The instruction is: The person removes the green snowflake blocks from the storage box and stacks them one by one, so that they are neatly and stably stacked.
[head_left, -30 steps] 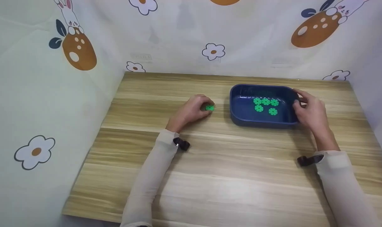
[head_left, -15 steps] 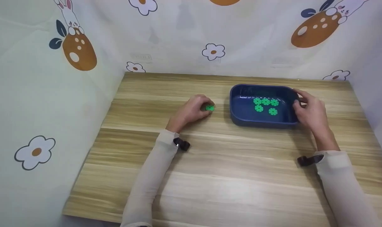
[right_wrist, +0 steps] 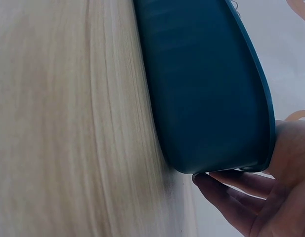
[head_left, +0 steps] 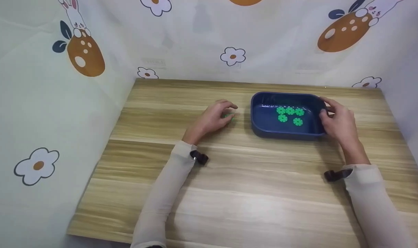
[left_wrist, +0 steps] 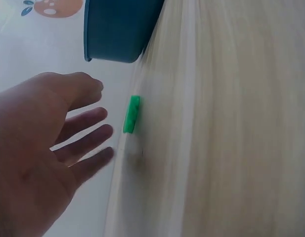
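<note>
The left hand [head_left: 212,117] is released, its fingers spread and relaxed with nothing in them. Just beyond its fingertips a small green piece [left_wrist: 132,114] rests on the counter [head_left: 250,193]. The right hand [head_left: 343,124] grips the near end of the blue box [head_left: 288,134], which extends from it toward the left hand. The head view shows five green discs [head_left: 282,118] inside, between the two hands; both wrist views catch only the box's outside. The left wrist view reveals the gap between fingers and piece, which the thumb partly covers from above.
</note>
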Motion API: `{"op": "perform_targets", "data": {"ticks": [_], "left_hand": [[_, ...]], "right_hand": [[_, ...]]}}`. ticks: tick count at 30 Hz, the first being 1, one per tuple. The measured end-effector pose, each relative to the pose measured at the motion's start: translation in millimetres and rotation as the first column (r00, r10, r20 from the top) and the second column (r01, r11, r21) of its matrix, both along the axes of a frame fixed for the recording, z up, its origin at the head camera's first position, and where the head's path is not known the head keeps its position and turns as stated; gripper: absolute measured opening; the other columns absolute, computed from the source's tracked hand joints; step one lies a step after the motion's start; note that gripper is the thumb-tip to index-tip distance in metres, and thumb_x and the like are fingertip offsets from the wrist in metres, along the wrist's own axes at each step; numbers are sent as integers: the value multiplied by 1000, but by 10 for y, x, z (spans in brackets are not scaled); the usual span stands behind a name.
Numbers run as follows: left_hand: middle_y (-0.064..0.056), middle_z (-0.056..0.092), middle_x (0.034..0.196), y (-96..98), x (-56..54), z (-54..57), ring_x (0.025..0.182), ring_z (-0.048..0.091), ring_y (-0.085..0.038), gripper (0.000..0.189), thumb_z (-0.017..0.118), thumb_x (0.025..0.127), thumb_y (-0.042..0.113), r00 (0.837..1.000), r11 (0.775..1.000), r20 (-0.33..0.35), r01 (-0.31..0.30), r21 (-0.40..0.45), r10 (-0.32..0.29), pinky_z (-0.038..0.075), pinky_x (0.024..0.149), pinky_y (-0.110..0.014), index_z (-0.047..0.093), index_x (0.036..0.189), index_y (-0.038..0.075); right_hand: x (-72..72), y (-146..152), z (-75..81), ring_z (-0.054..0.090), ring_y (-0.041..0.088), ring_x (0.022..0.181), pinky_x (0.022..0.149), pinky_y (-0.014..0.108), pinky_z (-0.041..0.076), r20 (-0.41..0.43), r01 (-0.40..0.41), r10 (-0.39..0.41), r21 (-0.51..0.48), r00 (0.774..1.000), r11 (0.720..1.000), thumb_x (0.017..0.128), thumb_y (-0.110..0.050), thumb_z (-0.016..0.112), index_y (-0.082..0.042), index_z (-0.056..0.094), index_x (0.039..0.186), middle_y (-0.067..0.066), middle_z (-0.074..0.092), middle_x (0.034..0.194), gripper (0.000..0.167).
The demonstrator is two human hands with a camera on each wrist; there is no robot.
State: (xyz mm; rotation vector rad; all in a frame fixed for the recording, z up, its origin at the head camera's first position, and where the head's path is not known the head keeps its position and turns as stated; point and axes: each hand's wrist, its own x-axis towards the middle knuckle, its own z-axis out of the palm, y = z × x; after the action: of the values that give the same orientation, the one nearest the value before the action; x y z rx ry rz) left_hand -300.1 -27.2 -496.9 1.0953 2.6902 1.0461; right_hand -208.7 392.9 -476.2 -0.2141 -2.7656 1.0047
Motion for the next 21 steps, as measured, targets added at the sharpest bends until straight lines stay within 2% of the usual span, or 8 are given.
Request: {"op": "perform_targets", "data": {"ticks": [3, 10, 12, 14, 16, 18, 19, 21], "left_hand": [[-10, 71, 139, 105, 50, 48, 138, 62, -27, 33, 67, 106, 13, 998, 999, -48, 28, 18, -27, 47, 121, -41, 70, 138, 5], [-5, 65, 148, 419, 235, 157, 146, 54, -20, 34, 63, 109, 16, 993, 994, -95, 83, 73, -76, 42, 127, -34, 68, 143, 13], [-5, 65, 149, 513, 267, 181, 146, 54, -19, 33, 63, 109, 17, 988, 991, -117, 106, 76, -97, 41, 127, -30, 69, 141, 12], [-5, 65, 148, 604, 288, 200, 146, 55, -18, 32, 62, 110, 18, 986, 989, -119, 127, 73, -117, 40, 127, -27, 69, 140, 12], [-4, 66, 147, 693, 295, 215, 144, 57, -16, 33, 61, 111, 20, 986, 988, -103, 138, 69, -131, 40, 126, -26, 69, 142, 13], [-3, 68, 147, 781, 284, 225, 142, 59, -15, 34, 60, 111, 22, 988, 987, -76, 142, 73, -137, 41, 125, -25, 67, 143, 12], [-2, 68, 147, 824, 275, 231, 142, 59, -14, 35, 59, 112, 22, 989, 988, -60, 136, 72, -132, 42, 124, -25, 66, 145, 12], [-2, 69, 146, 909, 249, 244, 140, 60, -12, 36, 59, 112, 22, 992, 990, -46, 123, 69, -120, 43, 123, -24, 65, 145, 12]], "right_hand": [[-1, -5, 0, 74, 49, 118, 98, 59, 59, -3, 0, 0, -5, 1000, 1000, 108, -16, 54, -17, 58, 157, 32, 67, 140, 50], [-9, -16, -9, 73, 50, 119, 98, 61, 59, -5, -8, 8, -19, 1000, 1000, 108, -15, 53, -16, 57, 158, 33, 65, 142, 50], [-11, -10, -19, 74, 49, 116, 94, 51, 64, -11, -8, 7, -13, 1000, 1000, 108, -16, 54, -16, 58, 157, 33, 67, 140, 50], [-12, -6, -24, 75, 48, 114, 86, 29, 65, -21, -6, 6, -9, 1000, 1000, 107, -16, 54, -17, 59, 157, 32, 69, 137, 50], [-17, 1, -30, 75, 48, 113, 77, 9, 54, -33, -3, 3, -6, 999, 1000, 107, -16, 55, -17, 60, 156, 31, 70, 135, 49], [-20, 2, -30, 75, 48, 113, 71, 0, 42, -38, 0, 0, -5, 999, 1000, 106, -15, 54, -17, 61, 155, 31, 71, 134, 49], [-21, 2, -31, 75, 48, 113, 74, 3, 47, -37, 1, -1, -6, 999, 1000, 106, -15, 54, -17, 61, 155, 30, 70, 135, 49], [-22, 0, -32, 74, 49, 115, 85, 18, 60, -25, -1, 0, -11, 1000, 1000, 107, -15, 54, -17, 60, 156, 31, 69, 137, 49]]}}
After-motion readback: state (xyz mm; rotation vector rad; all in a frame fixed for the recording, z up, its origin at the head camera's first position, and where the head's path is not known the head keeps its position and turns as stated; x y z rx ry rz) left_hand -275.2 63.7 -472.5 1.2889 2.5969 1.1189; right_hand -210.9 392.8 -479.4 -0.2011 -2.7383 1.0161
